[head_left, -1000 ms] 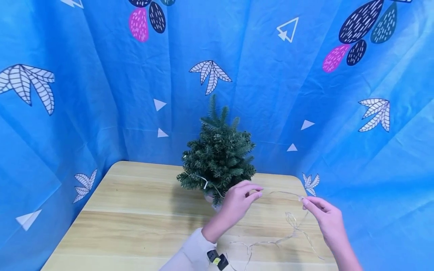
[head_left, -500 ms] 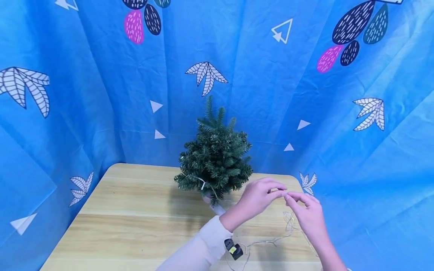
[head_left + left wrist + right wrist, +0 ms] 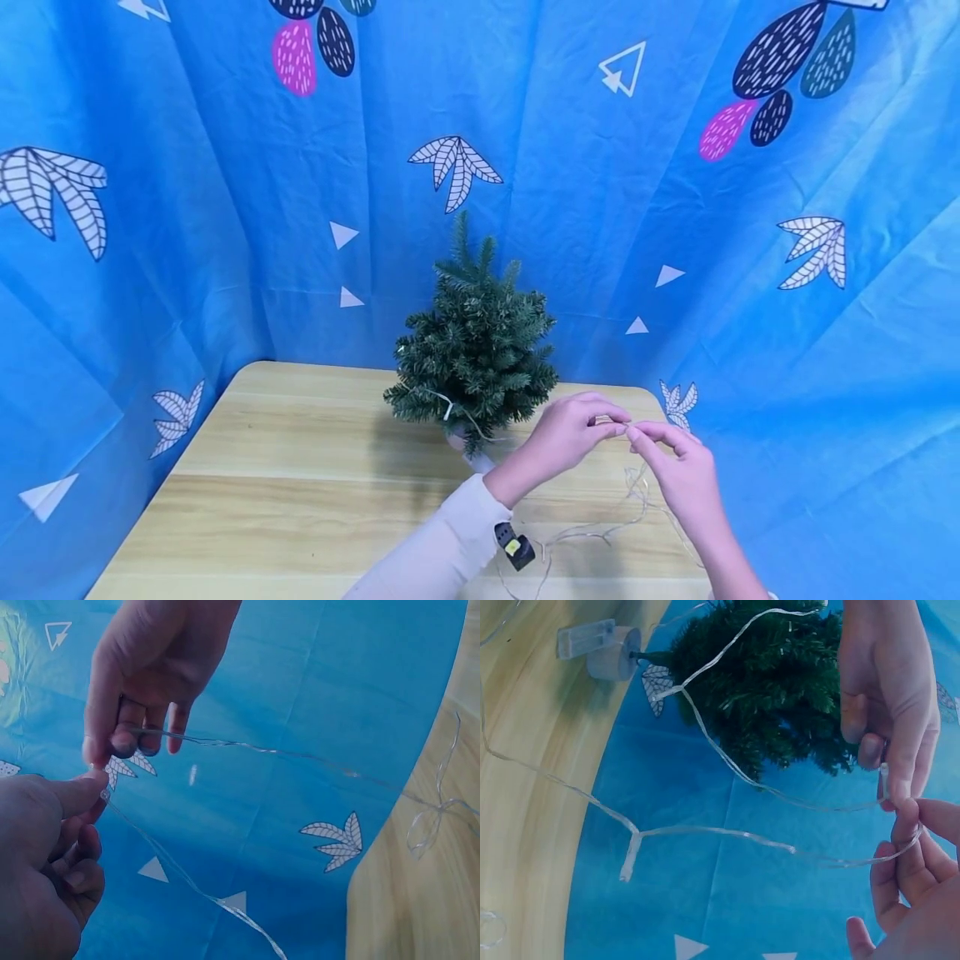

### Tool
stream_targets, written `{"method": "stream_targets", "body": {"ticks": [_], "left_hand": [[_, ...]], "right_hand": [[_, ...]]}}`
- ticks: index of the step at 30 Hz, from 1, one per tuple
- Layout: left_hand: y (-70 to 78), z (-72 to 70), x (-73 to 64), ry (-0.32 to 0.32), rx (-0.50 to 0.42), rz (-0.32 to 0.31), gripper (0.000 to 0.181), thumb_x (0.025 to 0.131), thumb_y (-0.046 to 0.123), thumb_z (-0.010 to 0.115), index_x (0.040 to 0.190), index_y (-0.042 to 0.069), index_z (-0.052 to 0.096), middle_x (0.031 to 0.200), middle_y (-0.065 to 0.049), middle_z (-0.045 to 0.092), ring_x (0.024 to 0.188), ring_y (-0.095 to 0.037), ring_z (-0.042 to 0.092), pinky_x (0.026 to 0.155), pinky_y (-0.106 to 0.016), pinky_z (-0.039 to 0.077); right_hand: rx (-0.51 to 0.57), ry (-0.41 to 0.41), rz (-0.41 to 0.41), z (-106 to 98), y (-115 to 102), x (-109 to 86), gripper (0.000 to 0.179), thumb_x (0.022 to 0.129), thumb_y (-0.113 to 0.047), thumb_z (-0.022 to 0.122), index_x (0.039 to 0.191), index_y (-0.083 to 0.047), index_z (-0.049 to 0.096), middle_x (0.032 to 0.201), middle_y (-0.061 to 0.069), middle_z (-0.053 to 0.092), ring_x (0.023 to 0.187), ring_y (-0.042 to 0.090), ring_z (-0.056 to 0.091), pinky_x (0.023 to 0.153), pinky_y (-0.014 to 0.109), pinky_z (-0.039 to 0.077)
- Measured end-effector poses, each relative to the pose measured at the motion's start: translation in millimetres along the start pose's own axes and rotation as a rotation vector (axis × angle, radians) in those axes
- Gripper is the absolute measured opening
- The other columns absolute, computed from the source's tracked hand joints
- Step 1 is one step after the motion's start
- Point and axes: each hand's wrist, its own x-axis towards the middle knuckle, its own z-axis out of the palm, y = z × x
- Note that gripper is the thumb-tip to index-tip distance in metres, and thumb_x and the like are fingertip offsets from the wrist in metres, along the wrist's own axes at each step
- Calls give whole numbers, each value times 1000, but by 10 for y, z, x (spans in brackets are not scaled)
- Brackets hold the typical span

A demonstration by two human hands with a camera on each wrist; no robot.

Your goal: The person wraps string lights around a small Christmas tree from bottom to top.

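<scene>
A string of fairy lights on clear wire (image 3: 180, 874) runs through both hands, held over the right side of the table. My left hand (image 3: 570, 425) pinches the wire between thumb and fingers. Right beside it, my right hand (image 3: 678, 467) pinches the same wire, fingertips of the two hands meeting. A small bulb (image 3: 886, 780) shows at the left hand's fingers in the right wrist view. The wire's other stretch passes around the lower branches of a small artificial Christmas tree (image 3: 480, 342), where a white bulb (image 3: 448, 410) hangs at the front.
Loose loops of the light string (image 3: 637, 500) lie on the wooden table (image 3: 262, 483) below the hands. A clear battery box (image 3: 586, 639) lies by the tree's round base (image 3: 615, 656). A blue patterned curtain (image 3: 585, 208) closes off the back and sides.
My left hand has moved right from beside the tree, meeting my right hand, which shifted slightly left. The stretch of wire between them has shortened. Over the last half second they barely moved.
</scene>
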Motion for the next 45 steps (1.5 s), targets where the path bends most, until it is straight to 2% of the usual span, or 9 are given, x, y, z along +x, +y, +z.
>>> {"method": "stream_targets", "body": {"ticks": [4,8,11,15,20,24,28,38,45], "left_hand": [[-21,20,18,0,-67,-23,17,95,32,69,108,26,78,111,14,73,93,2,64,74,-8,46],[-38,25,75,32,-105,-18,15,94,31,70,105,24,78,103,13,73,72,5,54,63,-10,45],[-32,5,158,54,-101,-13,14,95,31,70,105,24,78,100,15,71,70,4,52,62,-11,45],[24,-52,332,64,-79,-13,14,96,30,69,106,25,77,105,14,72,86,6,59,72,-9,46],[118,-161,605,70,-67,-4,15,97,29,67,106,22,77,105,12,72,86,4,62,72,-8,47],[160,-266,786,92,-155,-39,14,97,27,68,105,21,77,99,11,71,70,1,57,59,-14,47],[163,-360,919,127,-239,-47,13,97,26,68,104,21,78,101,10,73,70,1,58,59,-17,48],[246,-628,1187,141,-240,-142,11,97,25,68,102,22,78,91,10,73,65,-7,55,58,-20,45],[295,-792,1396,122,-216,-208,10,97,22,69,100,20,78,80,8,69,60,-11,54,52,-23,43]], "right_hand": [[-1,-12,28,-7,-19,-12,33,95,-46,69,107,-16,76,93,-3,74,106,0,53,88,31,39],[14,-21,55,-34,-26,-30,35,95,-47,67,110,-17,75,94,-3,75,107,0,55,89,29,40],[29,-20,75,-59,-22,-45,37,96,-48,66,113,-16,75,94,-3,75,109,-1,54,90,28,40],[24,-10,89,-94,-14,-65,39,97,-49,64,114,-15,74,94,-3,75,110,-3,53,90,27,39],[21,12,101,-116,-28,-72,40,97,-50,63,115,-16,75,92,-5,75,108,-4,54,86,22,40],[38,23,105,-112,-57,-64,40,96,-51,64,112,-16,76,92,-6,75,101,-1,55,77,21,42],[57,26,100,-100,-80,-59,37,95,-50,66,107,-17,77,91,-9,73,92,7,53,66,27,42],[97,9,48,-58,-154,-77,31,96,-45,67,96,-16,78,100,-7,74,101,3,58,80,18,42],[110,-16,61,6,-207,-106,32,97,-46,66,106,-17,78,99,-9,75,104,2,59,82,18,44]]}}
